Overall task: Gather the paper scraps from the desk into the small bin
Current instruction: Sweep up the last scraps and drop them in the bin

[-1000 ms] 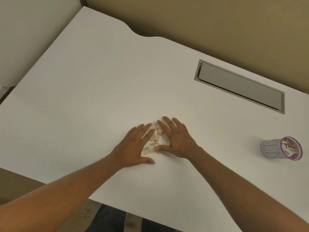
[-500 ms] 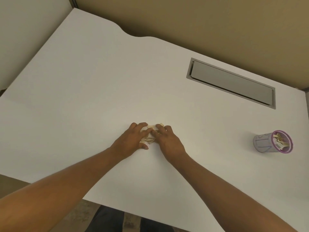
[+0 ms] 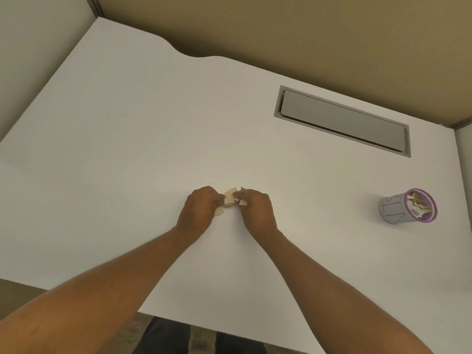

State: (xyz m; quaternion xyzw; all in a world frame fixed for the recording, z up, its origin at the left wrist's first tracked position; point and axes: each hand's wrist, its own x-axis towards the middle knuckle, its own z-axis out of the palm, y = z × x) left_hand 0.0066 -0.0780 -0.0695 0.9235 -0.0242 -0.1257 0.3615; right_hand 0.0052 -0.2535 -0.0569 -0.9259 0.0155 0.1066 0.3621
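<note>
Several small cream paper scraps (image 3: pixel 229 198) are bunched together near the middle of the white desk (image 3: pixel 127 149). My left hand (image 3: pixel 199 209) and my right hand (image 3: pixel 256 209) are curled around the bunch from either side, fingertips pinching the scraps between them. One scrap pokes out under my left thumb. The small bin (image 3: pixel 406 209), grey with a purple rim, stands far to the right of my hands and holds more scraps.
A grey rectangular cable hatch (image 3: pixel 342 121) is set into the desk at the back right. Tan partition walls border the desk's far side. The desk's near edge runs under my forearms.
My hands have gone from flat and spread around the loose scraps to curled fists pressing them into one bunch between the fingertips.
</note>
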